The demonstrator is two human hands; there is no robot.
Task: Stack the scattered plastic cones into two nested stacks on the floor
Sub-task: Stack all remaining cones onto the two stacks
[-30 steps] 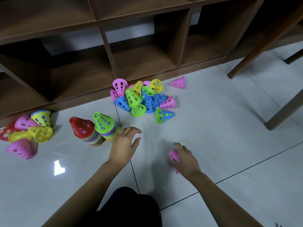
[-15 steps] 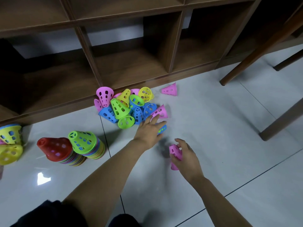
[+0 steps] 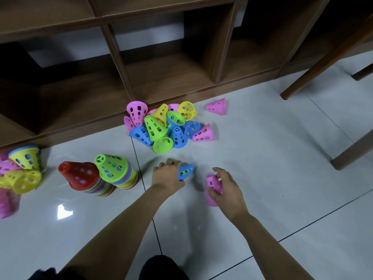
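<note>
the left hand (image 3: 167, 176) has drawn back from the heap of loose perforated plastic cones (image 3: 161, 126) at the shelf-side edge of the white tiled floor (image 3: 262, 158). its fingers now curl round a blue perforated plastic cone (image 3: 185, 171), well clear of the heap. the right hand (image 3: 228, 190) clasps a pink perforated plastic cone (image 3: 213, 184) just beside it, probably so that both can be stacked together. the red-topped nested stack (image 3: 80, 176) and the green-topped nested stack (image 3: 113, 168) stand touching, left of the hands.
</note>
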